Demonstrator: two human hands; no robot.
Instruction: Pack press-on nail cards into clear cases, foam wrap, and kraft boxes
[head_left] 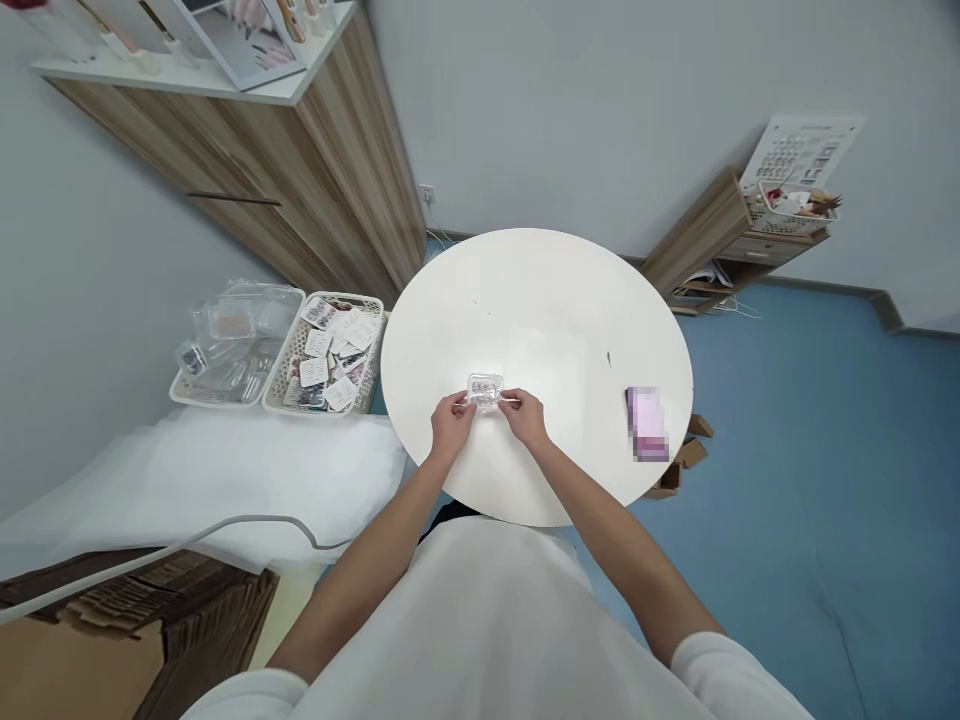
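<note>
Two hands (pixel 452 422) (pixel 525 415) on one clear packet (pixel 485 391), two baskets (pixel 324 352) beside

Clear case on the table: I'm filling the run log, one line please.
left hand holds clear case | right hand on its edge | above round table

Small clear plastic box (pixel 484 391), seemingly closed, flat on table.

Looks like a small nail or beauty studio room. Plain grey walls, blue floor, a round white bench (pixel 536 300), and a wooden cabinet (pixel 315 190) with nail display sticks on top. There's a padded bed with white cover (pixel 225 480) and baskets of packaged nail sets (pixel 330 355), plus a sample chart (pixel 799 150) against the far wall.
</note>
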